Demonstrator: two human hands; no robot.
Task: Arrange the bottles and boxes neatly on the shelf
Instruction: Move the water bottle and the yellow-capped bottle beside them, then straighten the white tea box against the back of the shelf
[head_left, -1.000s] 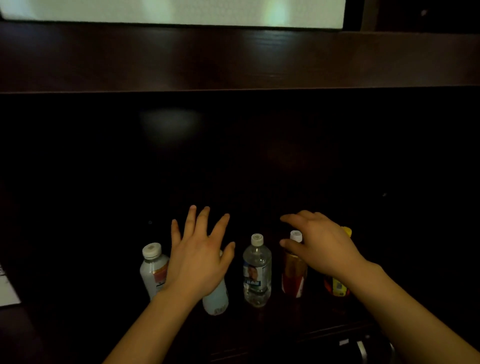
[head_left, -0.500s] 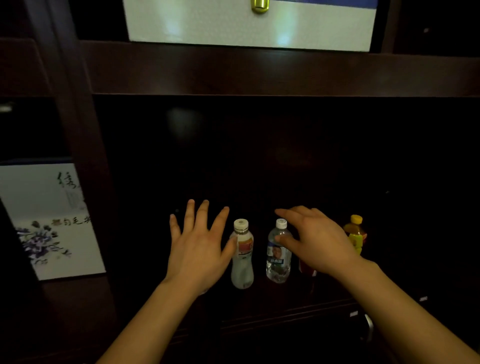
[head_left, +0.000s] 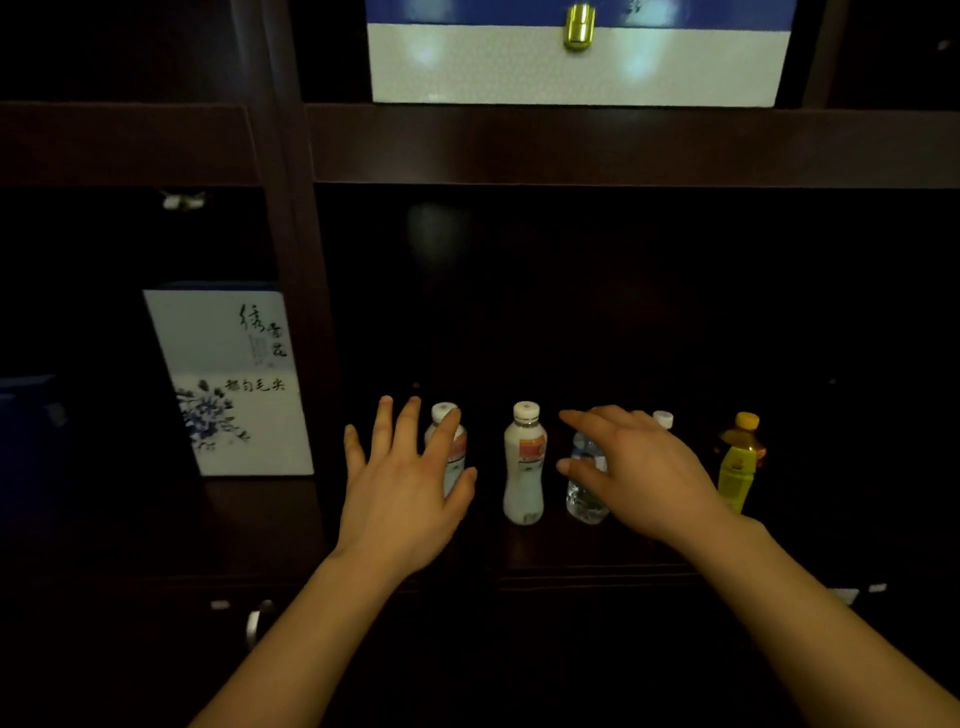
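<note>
Several bottles stand in a row on the dark shelf (head_left: 613, 564). From the left: a milky white bottle (head_left: 451, 431) partly behind my left hand (head_left: 402, 493), a second white bottle (head_left: 524, 465) standing free, a clear water bottle (head_left: 584, 488) and a bottle with only its white cap (head_left: 663, 418) showing behind my right hand (head_left: 639, 475), and a yellow tea bottle (head_left: 737, 465) at the right end. Both hands hover with fingers spread in front of the row and hold nothing.
A white box with blue flowers and calligraphy (head_left: 231, 382) stands upright in the left compartment, past a dark wooden divider (head_left: 296, 260). A white and blue box with a gold clasp (head_left: 576, 52) sits on the shelf above. A cabinet handle (head_left: 257, 623) shows below.
The view has swung left and up, revealing the flowered box and upper box. Both hands stay spread before the bottles; the second white bottle now stands clear between them.
</note>
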